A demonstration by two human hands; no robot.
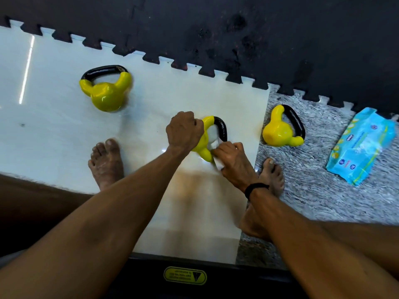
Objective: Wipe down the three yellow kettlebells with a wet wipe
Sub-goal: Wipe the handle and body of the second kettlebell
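Note:
Three yellow kettlebells with black handles lie on the floor. The left kettlebell [106,91] rests alone on the white tile. My left hand [184,130] grips the body of the middle kettlebell [205,145], which lies tipped on its side. My right hand [234,162] pinches a white wet wipe [216,147] and presses it against that kettlebell near the lower end of its handle. The right kettlebell [280,130] lies untouched on the grey speckled floor.
A blue pack of wet wipes [360,145] lies at the far right. My bare feet [106,162] stand on either side of the middle kettlebell. A black interlocking mat [237,29] covers the floor beyond. A black machine edge with a yellow label [185,275] sits below.

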